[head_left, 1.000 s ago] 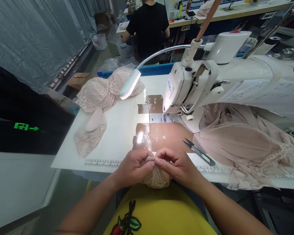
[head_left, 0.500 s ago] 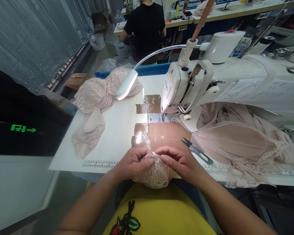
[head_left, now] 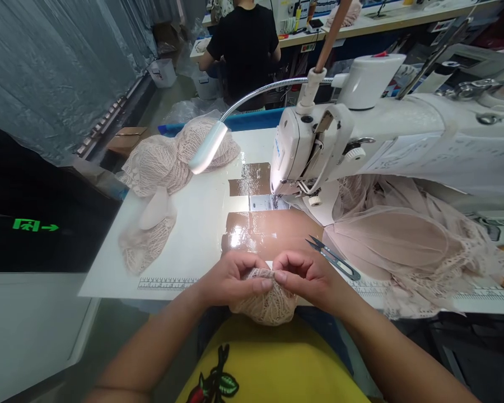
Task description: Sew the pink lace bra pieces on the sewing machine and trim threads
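Note:
My left hand (head_left: 229, 279) and my right hand (head_left: 306, 276) pinch the top edge of a small beige lace piece (head_left: 265, 303) at the near edge of the white sewing table (head_left: 193, 235). Both hands are closed, thumbs and fingertips meeting on the lace. The piece bulges down below the table edge toward my lap. Thread snips (head_left: 331, 258) lie on the table just right of my right hand. The white sewing machine (head_left: 361, 134) stands behind, its needle area over a brown taped patch (head_left: 273, 226).
A heap of beige lace pieces (head_left: 168, 162) lies at the table's far left under a gooseneck lamp (head_left: 204, 146). More beige fabric (head_left: 407, 246) is piled at the right beneath the machine arm. A person in a black shirt (head_left: 246, 45) sits at another bench behind.
My fingers have shifted along the lace edge and closed tighter together. The view has drifted slightly; nothing else on the table has moved.

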`<state>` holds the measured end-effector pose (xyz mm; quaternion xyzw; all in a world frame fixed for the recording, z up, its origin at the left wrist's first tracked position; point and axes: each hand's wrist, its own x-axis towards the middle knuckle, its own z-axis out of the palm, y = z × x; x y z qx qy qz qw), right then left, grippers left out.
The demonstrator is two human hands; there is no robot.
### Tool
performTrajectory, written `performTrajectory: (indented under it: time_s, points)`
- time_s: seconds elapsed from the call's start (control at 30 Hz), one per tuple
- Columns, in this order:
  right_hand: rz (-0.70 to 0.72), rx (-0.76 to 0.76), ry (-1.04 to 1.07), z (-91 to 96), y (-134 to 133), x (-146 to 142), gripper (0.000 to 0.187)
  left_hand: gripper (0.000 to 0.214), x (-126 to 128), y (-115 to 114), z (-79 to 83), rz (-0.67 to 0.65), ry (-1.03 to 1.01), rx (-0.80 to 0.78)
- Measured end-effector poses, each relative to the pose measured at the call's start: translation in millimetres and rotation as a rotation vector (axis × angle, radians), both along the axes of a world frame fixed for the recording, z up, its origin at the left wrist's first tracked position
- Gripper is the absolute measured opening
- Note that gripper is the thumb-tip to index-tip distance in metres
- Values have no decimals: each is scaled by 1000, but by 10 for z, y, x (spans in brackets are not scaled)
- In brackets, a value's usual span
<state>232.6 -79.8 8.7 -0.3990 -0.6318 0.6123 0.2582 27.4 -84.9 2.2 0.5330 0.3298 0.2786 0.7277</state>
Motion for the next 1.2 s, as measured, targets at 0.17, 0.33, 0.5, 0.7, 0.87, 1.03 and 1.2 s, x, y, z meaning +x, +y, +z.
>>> performTrajectory:
  time_s: [0.17, 0.33, 0.5, 0.7, 0.87, 1.03, 1.2]
  points:
    - [-11, -86, 79, -82, 55, 9, 23, 27, 119, -20, -63, 123, -6, -47]
    - [-31, -12, 12, -78, 172, 75, 24, 31, 78, 30, -48, 316, -11, -196]
    - [-208, 126, -162, 7, 274, 334, 26, 27, -350, 248, 265, 743, 301, 180]
    - [-188, 302, -467, 171, 425, 389, 20, 25, -68, 681, 136, 557, 986, 1118]
    - [-122, 463, -612, 39, 602, 244, 21, 23, 568, 841, -314, 141, 1173, 1172]
    - [-38, 675, -710, -180, 629, 156, 27, 27, 652, 639, -208, 56, 1171, 1157]
    - [22, 855, -897, -276, 592, 117, 18, 41, 354, 643, 268, -312, 859, 791]
